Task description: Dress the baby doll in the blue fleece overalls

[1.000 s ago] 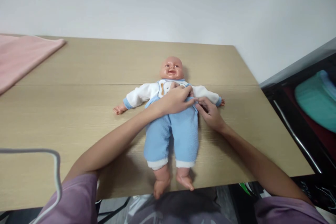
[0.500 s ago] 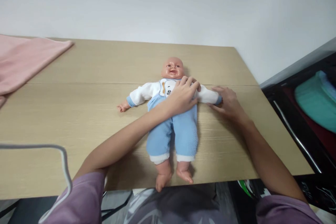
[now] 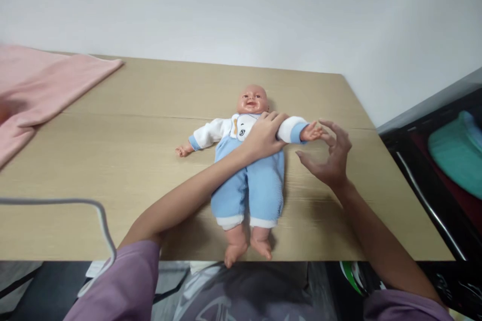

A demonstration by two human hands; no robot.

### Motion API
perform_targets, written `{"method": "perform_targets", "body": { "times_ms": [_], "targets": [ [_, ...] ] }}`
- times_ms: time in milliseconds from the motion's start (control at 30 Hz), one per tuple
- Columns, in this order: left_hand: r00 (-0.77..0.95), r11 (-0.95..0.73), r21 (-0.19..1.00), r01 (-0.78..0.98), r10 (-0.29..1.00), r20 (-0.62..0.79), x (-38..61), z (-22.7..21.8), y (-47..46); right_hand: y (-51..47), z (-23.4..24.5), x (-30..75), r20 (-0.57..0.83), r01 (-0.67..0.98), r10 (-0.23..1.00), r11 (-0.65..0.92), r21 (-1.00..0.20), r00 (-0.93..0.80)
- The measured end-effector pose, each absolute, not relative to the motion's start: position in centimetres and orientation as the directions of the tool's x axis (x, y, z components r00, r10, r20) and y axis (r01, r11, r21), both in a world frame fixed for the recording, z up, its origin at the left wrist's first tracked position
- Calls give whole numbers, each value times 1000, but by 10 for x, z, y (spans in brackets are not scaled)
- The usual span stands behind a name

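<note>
A baby doll in a white and light-blue outfit lies face up, its feet at the table's near edge. Across its chest reaches my left hand, closed around the upper sleeve at the shoulder on the right of the view. The doll's sleeved arm on that side sticks out, with its small plastic hand showing past the blue cuff. Just beside that plastic hand is my right hand, thumb and fingers spread in a wide curve, nothing gripped between them.
A pink cloth lies on the wooden table at the far left. A pale cable crosses the lower left. Beyond the table's right edge, a teal item rests on a dark stand. A white wall stands behind.
My right hand has come off the doll's sleeve cuff and opened. The doll's forearm is now raised, with its hand exposed. My left hand stays at its shoulder.
</note>
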State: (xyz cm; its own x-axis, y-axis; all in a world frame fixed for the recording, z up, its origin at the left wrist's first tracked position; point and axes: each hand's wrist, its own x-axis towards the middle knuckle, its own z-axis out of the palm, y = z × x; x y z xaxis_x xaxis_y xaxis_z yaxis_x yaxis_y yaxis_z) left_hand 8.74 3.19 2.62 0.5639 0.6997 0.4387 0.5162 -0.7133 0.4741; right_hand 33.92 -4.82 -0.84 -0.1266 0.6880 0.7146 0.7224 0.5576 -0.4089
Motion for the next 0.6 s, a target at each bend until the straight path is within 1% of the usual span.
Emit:
{"method": "perform_targets", "body": {
  "times_ms": [67, 100, 200, 267, 333, 367, 467, 600],
  "targets": [
    [484, -695, 551, 462, 718, 501, 81, 21, 37, -42, -14, 337, 673, 700, 723, 562, -440, -157],
    [445, -688, 593, 418, 724, 527, 78, 18, 40, -41, -17, 335, 620, 678, 759, 562, -474, -196],
    [345, -671, 698, 251, 736, 583, 74, 12, 46, -39, -28, 319, 393, 575, 861, 508, -641, -322],
    [288, -637, 754, 161, 761, 582, 71, 11, 48, -40, -36, 303, 268, 465, 894, 420, -779, -359],
    [229, -582, 808, 94, 802, 551, 67, 14, 47, -40, -41, 286, 199, 307, 915, 313, -899, -351],
    [193, -550, 833, 64, 825, 531, 65, 15, 46, -40, -43, 278, 174, 226, 927, 257, -940, -333],
    [53, -466, 885, -14, 883, 466, 55, 22, 44, -37, -45, 255, 104, 43, 957, 120, -992, -269],
    [-80, -409, 906, -107, 912, 402, 41, 26, 45, -26, -47, 231, 7, -104, 971, -18, -994, -238]
  ]
}}
